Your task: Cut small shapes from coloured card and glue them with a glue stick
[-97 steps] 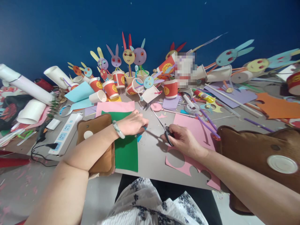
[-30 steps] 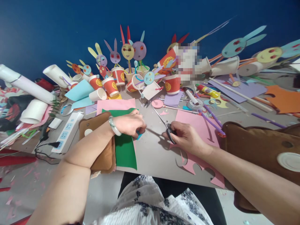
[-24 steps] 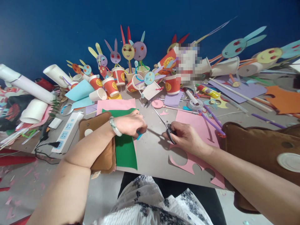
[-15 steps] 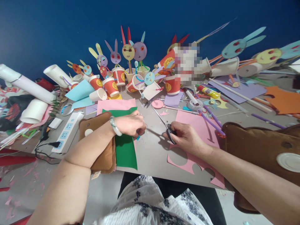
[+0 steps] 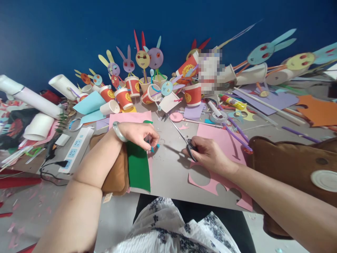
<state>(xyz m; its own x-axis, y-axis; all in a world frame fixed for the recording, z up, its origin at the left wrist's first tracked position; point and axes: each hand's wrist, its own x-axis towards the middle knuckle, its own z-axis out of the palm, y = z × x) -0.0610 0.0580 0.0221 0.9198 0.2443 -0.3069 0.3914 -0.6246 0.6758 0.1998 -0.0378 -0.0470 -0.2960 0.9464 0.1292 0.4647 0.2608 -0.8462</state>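
Observation:
My right hand [image 5: 209,151] is closed around the black handles of a pair of scissors [image 5: 180,129]. Their blades point up and to the left over the grey table. My left hand [image 5: 139,135], with a bracelet at the wrist, hovers by the right edge of a green sheet [image 5: 139,165]. Its thumb and forefinger are pinched on a small blue paper scrap [image 5: 152,149]. Another bit of blue shows just right of the fingertips. Beneath my right hand lies a pink sheet [image 5: 221,140] with round holes cut from its lower part.
Paper cups [image 5: 193,95] with rabbit-faced figures stand along the blue wall. On the left are a power strip [image 5: 76,149] and a brown cushion [image 5: 116,179]. A larger brown cushion [image 5: 284,161], a glue stick [image 5: 233,102] and purple stems [image 5: 237,135] are on the right.
My left hand has moved slightly left, its fingers turning so the pinch and the blue scrap show. My right hand and the scissors have stayed nearly still.

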